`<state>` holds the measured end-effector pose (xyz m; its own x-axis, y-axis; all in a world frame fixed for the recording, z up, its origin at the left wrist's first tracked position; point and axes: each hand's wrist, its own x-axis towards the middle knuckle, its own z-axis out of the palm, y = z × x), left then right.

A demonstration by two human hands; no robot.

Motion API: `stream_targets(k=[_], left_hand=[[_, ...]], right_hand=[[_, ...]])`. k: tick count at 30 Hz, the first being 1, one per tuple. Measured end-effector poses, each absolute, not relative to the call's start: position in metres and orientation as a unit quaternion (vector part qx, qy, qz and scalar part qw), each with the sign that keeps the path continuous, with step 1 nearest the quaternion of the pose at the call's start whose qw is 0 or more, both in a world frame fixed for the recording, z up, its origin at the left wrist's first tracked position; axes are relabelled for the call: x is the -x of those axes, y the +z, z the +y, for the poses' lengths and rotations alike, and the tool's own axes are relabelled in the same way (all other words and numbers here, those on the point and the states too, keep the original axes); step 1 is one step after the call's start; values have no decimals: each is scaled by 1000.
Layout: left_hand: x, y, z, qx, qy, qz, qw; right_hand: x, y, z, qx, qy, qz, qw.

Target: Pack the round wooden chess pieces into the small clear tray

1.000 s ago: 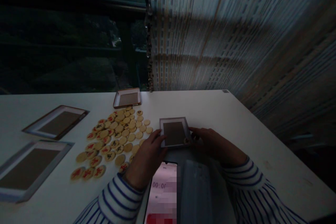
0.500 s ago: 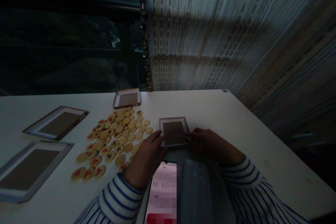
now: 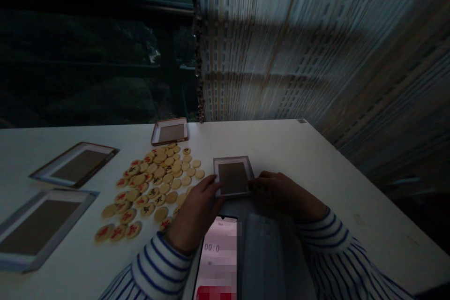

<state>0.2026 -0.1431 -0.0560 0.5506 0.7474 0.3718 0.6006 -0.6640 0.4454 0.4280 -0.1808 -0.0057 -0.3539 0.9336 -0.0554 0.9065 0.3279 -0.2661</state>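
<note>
A shallow rectangular tray point(image 3: 232, 159) with a pale rim and a brown bottom lies on the white table. My left hand point(image 3: 197, 211) grips its left edge, fingers over the rim and thumb at the near corner. At the right edge is my right hand point(image 3: 281, 192), its fingers drawn together and the fingertips touching the near right corner. Whatever those fingers may hold is hidden in shadow. Left of the tray spreads a heap of round wooden Chinese chess pieces point(image 3: 160, 171), some with red or black characters and others plain side up.
A brown-rimmed tray point(image 3: 187, 131) stands behind the pieces. Two more, a brown-edged tray point(image 3: 38, 174) and a grey-edged tray point(image 3: 82, 201), lie at left. A phone point(image 3: 218, 258) showing a timer and a translucent case point(image 3: 263, 258) are close in front. A bead curtain point(image 3: 246, 47) hangs behind.
A Chinese chess piece with dark markings showed at my right fingertips by the tray's corner; now it is out of sight there. Both hands have hardly moved.
</note>
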Motion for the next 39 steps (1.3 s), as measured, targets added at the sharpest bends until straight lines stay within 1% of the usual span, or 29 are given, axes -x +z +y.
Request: stream_targets(k=[6,17,23,33,39], left_hand=[[-202,-53,-144,-873,268,380,144],[-202,-54,-143,-871,278,382,138],[-203,-52,-143,-873,262,384,149],[-202,-50,-146,-869,263,391,151],[-203,-50,-145,-869,271,391,134]], right_hand=[[-427,-3,-181,568,139,-809,53],[-429,-11,-180,579,136,-800,82],[-426,-8,-180,577,140,-800,92],[-427,-7,-180,577,135,-800,89],[-427,-10,-180,581,125,-798,100]])
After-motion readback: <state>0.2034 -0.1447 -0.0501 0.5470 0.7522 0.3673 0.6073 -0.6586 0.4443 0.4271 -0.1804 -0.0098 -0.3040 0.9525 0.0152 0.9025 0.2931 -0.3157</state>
